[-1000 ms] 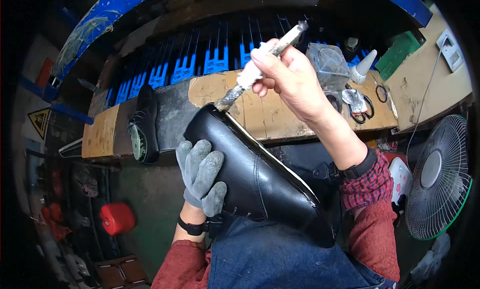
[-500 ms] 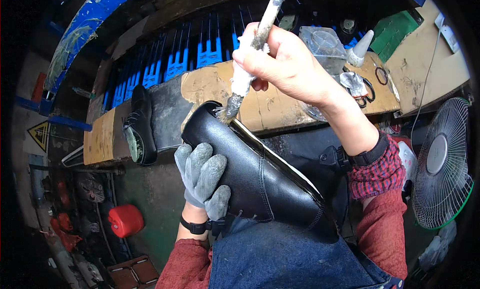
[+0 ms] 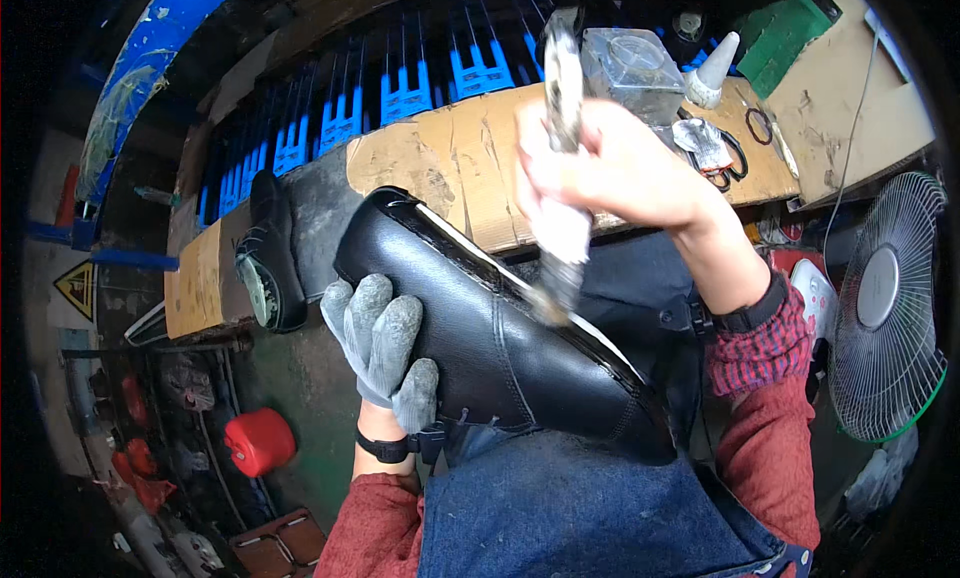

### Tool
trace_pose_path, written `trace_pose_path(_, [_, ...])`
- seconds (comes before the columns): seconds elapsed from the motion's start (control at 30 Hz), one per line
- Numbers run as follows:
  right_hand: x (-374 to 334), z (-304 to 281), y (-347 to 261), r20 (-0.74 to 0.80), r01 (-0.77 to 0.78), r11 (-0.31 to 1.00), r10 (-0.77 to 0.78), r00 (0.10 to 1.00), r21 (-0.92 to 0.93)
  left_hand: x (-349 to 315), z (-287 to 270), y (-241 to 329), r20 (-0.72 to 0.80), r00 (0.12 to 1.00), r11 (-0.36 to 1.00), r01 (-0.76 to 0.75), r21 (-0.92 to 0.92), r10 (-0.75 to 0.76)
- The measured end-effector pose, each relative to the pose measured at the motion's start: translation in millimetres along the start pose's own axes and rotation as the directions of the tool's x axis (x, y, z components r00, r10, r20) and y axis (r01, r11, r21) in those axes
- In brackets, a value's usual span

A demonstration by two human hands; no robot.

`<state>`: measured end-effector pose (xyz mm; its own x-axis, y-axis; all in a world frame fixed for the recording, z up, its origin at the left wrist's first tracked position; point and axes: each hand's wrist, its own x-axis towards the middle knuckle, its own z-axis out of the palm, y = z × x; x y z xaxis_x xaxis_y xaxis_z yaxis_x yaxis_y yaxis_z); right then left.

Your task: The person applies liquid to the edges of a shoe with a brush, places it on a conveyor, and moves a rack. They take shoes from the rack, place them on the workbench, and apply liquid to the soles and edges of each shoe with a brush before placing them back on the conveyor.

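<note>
A black leather shoe [image 3: 455, 308] lies tilted on its side above my denim apron, its sole edge turned up and away from me. My left hand [image 3: 385, 343], in a grey work glove, grips the shoe at its left end with the fingers over the upper. My bare right hand [image 3: 610, 168] is closed round the handle of a brush [image 3: 564, 98], smeared by motion. White wrapping shows on the brush below my fingers. The brush's tip meets the pale strip along the sole edge, right of the shoe's middle.
Another black shoe [image 3: 272, 268] rests at the bench's left end. Cardboard [image 3: 450, 173] covers the bench, with a clear box [image 3: 632, 73], a whitish cone [image 3: 713, 73] and scissors [image 3: 735, 163] on it. A fan [image 3: 885, 298] stands at right; a red jug [image 3: 260, 441] sits lower left.
My right hand has brought the brush rightward and nearer, from the shoe's left end along the sole edge. My left hand and the shoe have shifted slightly left.
</note>
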<state>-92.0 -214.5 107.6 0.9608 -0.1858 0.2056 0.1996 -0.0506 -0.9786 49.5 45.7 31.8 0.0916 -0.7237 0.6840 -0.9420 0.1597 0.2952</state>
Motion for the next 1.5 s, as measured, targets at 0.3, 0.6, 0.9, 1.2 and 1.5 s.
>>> trace_pose_path(0.3, [-58.6,-48.8,37.3,-0.403,0.192,0.939,-0.064,0.913,0.286,9.4,6.7,-8.7,-0.100,0.983,0.988,0.155,-0.005,-0.155])
trace_pose_path(0.6, [-127.1,-72.1,49.6,-0.796,0.404,0.866,-0.010,0.606,0.296,79.1,38.8,-87.9,-0.229,0.927,0.952,0.306,0.011,-0.296])
trace_pose_path(0.9, [-150.7,-80.5,68.0,-0.865,0.486,0.819,0.025,0.501,0.305,271.8,139.1,-192.3,0.114,0.552,0.547,0.735,0.400,-0.826])
trace_pose_path(1.2, [-143.3,-82.0,83.6,-0.851,0.520,0.738,0.138,0.507,0.429,241.4,149.1,-209.4,0.096,0.874,0.759,0.354,0.547,-0.477])
trace_pose_path(1.5, [-140.3,-76.5,96.6,-0.803,0.218,0.954,0.037,0.595,0.206,51.1,-72.7,-237.4,-0.166,0.733,0.396,0.526,0.752,-0.659])
